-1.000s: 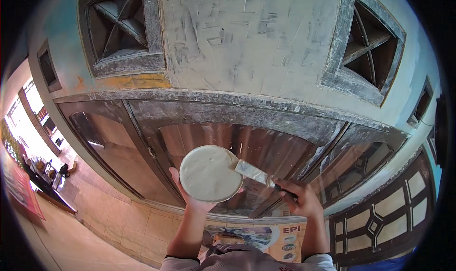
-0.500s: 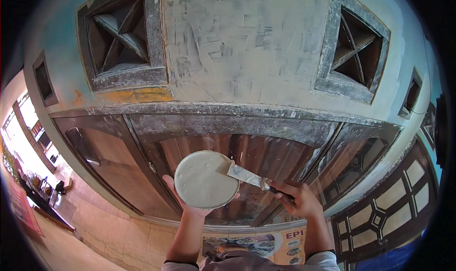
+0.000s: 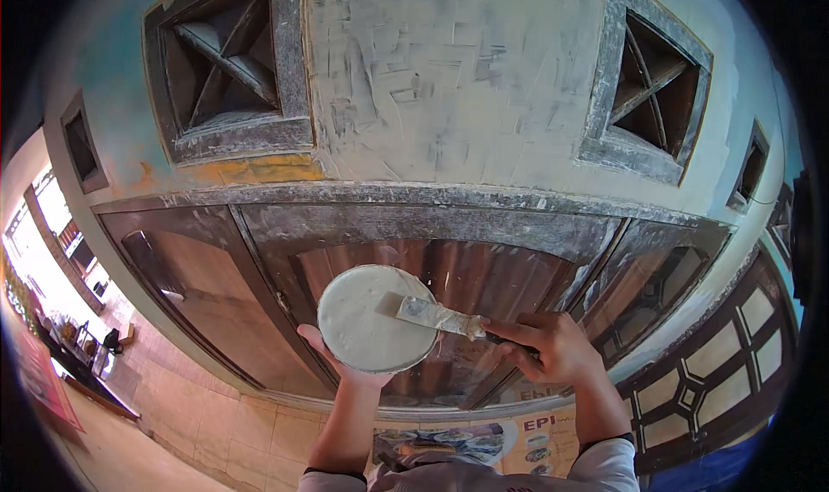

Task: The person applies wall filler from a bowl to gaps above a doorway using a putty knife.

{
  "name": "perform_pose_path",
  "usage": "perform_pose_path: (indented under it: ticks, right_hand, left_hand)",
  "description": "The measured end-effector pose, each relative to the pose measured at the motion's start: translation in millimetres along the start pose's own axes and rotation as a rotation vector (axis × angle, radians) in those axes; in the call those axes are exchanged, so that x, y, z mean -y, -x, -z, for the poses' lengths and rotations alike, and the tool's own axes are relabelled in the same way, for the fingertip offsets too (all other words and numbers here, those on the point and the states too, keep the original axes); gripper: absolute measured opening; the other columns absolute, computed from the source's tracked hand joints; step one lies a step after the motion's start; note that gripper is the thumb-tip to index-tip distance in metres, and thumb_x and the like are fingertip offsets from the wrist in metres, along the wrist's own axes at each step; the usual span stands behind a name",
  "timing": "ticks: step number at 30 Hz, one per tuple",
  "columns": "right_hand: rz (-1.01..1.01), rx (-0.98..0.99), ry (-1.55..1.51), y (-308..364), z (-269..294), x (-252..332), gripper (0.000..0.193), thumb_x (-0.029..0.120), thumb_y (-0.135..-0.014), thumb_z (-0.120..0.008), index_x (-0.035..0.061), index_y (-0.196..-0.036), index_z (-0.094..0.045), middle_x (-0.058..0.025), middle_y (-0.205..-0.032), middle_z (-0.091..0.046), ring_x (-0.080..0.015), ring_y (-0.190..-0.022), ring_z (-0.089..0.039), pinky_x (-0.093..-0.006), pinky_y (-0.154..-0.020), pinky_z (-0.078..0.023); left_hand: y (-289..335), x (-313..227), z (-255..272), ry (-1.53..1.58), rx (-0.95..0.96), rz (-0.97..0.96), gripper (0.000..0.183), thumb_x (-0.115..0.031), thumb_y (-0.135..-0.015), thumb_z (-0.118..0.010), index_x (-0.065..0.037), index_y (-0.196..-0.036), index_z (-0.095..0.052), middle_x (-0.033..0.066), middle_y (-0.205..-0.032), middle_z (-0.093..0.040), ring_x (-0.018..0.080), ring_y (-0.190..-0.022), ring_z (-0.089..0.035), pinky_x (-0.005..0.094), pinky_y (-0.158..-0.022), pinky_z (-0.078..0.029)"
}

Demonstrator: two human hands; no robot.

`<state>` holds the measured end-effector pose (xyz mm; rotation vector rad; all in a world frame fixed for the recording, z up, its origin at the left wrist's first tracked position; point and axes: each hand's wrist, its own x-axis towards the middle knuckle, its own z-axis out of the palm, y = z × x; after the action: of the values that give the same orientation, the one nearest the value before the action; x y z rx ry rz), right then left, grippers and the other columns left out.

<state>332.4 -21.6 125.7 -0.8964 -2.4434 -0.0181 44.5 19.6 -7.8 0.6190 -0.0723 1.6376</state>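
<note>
My left hand [image 3: 350, 362] holds up a round tub of off-white paste [image 3: 363, 332] from below, its fingers wrapped around the side. In my right hand [image 3: 548, 350] is a putty knife [image 3: 445, 318], gripped by its dark handle with the index finger stretched along it. The blade's tip rests on or in the paste, right of the tub's middle. Dried white filler coats parts of the blade. Ahead and above, the wall [image 3: 449, 86] carries rough, patchy smears of pale filler over grey.
Two square vents [image 3: 229, 65] with crossed bars flank the smeared wall. Below it run a weathered wooden frame [image 3: 432, 220] and brown glazed panels [image 3: 199, 285]. A dark panelled door [image 3: 699, 380] stands at right. A printed sheet [image 3: 440, 440] lies below me; tiled floor [image 3: 216, 432] extends left.
The putty knife has shifted left and slightly down, from the tub's right rim further over the paste. My right hand now sits slightly higher and further right; the tub has barely moved.
</note>
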Motion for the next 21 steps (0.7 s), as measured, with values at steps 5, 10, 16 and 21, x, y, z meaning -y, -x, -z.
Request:
perform_pose_path:
  ticks: [5, 10, 16, 21]
  right_hand:
    - [0.038, 0.008, -0.099, -6, 5, -3, 0.050, 0.003, -0.080, -0.072, 0.0114, -0.129, -0.072, -0.0078, -0.072, -0.066, -0.0273, -0.056, -0.063, -0.0406, -0.051, -0.048]
    - [0.026, 0.020, -0.130, -12, 8, -6, 0.039, 0.016, -0.091, -0.074, 0.0184, -0.130, -0.073, -0.0059, -0.070, -0.066, -0.0274, -0.054, -0.062, -0.0411, -0.048, -0.047]
    - [0.047, 0.033, -0.178, -13, 5, -14, 0.035, 0.019, -0.091, -0.075, 0.0178, -0.126, -0.075, -0.0060, -0.073, -0.070, -0.0263, -0.057, -0.064, -0.0404, -0.050, -0.049]
    - [0.036, 0.081, -0.115, -19, 8, -9, 0.035, 0.018, -0.090, -0.076, 0.0193, -0.126, -0.075, -0.0067, -0.075, -0.071, -0.0264, -0.057, -0.065, -0.0402, -0.050, -0.050]
  left_hand:
    - [-3, -1, -13, 0.095, 0.153, 0.006, 0.111, -0.095, -0.083, -0.035, -0.012, -0.155, -0.043, 0.0127, -0.157, -0.047, 0.0366, -0.139, -0.048, 0.0593, -0.113, -0.042]
    - [0, -1, -1, 0.142, 0.054, -0.025, 0.111, -0.096, -0.081, -0.035, -0.013, -0.154, -0.046, 0.0124, -0.155, -0.049, 0.0360, -0.137, -0.050, 0.0577, -0.110, -0.044]
    - [1, 5, -3, 0.209, 0.015, -0.026, 0.103, -0.090, -0.086, -0.040, -0.008, -0.148, -0.050, 0.0173, -0.151, -0.052, 0.0397, -0.130, -0.055, 0.0609, -0.105, -0.049]
    - [4, 3, 0, 0.200, -0.115, -0.034, 0.103, -0.091, -0.085, -0.041, -0.010, -0.148, -0.049, 0.0186, -0.150, -0.051, 0.0421, -0.130, -0.054, 0.0658, -0.103, -0.049]
